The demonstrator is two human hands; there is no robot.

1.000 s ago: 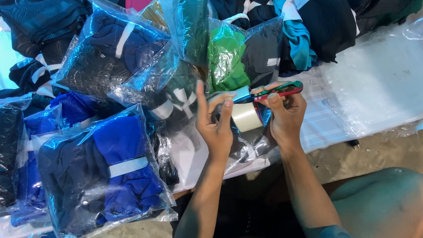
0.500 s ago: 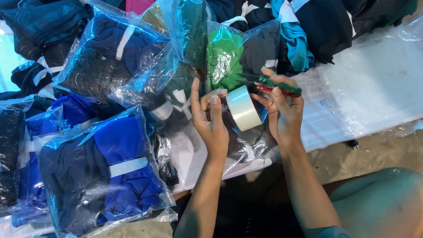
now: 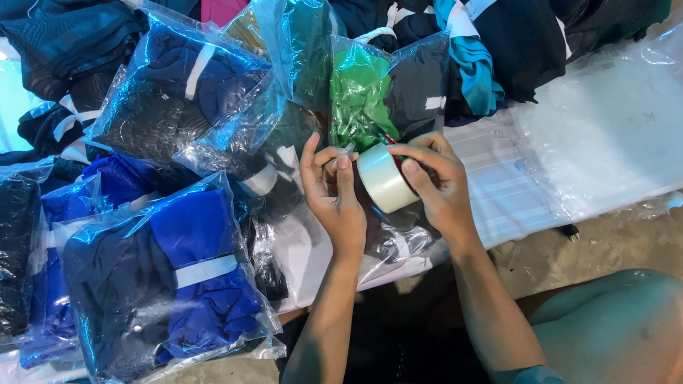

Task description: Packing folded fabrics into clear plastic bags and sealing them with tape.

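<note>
1. The tape roll [image 3: 384, 179], pale and translucent, sits tilted between the two hands, over a clear bag of dark cloth; it serves as the landmark here.
2. The right hand [image 3: 437, 181] is closed around the roll's right side, fingers curled over its top edge; a small red and green tool [image 3: 392, 144] peeks out just above the roll, tucked under those fingers, its shape mostly hidden.
3. The left hand [image 3: 334, 192] is just left of the roll; thumb and forefinger are pinched together on a strip of tape that runs to the roll; the other fingers stand loosely upright.
4. Just above the roll stands a bag with green cloth [image 3: 358, 97]; beside it, up and to the right, a bag with dark cloth [image 3: 421, 79].
5. Well left of the roll and lower lies a bag of blue cloth [image 3: 182, 278] bound with a white band; further bagged garments are heaped above and left of it.
6. Right of the roll spreads a stack of empty clear bags [image 3: 619, 131] on the white table [image 3: 314, 256].
7. Below the roll, the person's knee [image 3: 636, 317] shows over the sandy floor.
</note>
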